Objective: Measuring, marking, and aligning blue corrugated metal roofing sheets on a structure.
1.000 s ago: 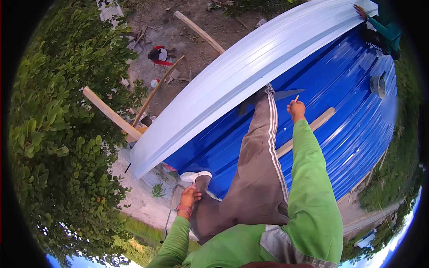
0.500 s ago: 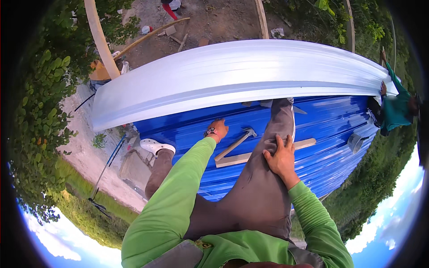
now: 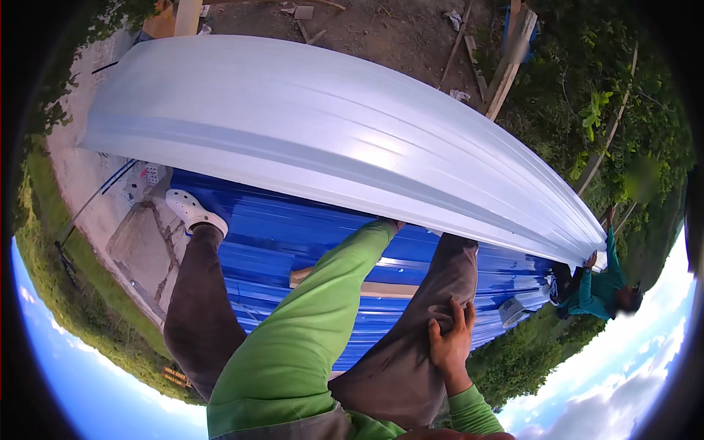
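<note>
head camera | worn up high | looks down past near legs (image 3: 202, 308), bottom, to long white sheet (image 3: 330, 117), top

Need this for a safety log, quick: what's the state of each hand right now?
Left hand: cannot be told, mostly hidden by the pale sheet.
Right hand: open, resting on the brown trouser leg.

- The person's left hand (image 3: 400, 224) is mostly hidden by the white sheet (image 3: 315, 110), its grip unclear.
- The right foot is hidden behind the white sheet.
- Below the white sheet, the left sleeve (image 3: 319, 308) covers part of a wooden strip (image 3: 390, 290).
- Beyond the white sheet, the picture's upper edge cuts off a post (image 3: 188, 18).
</note>
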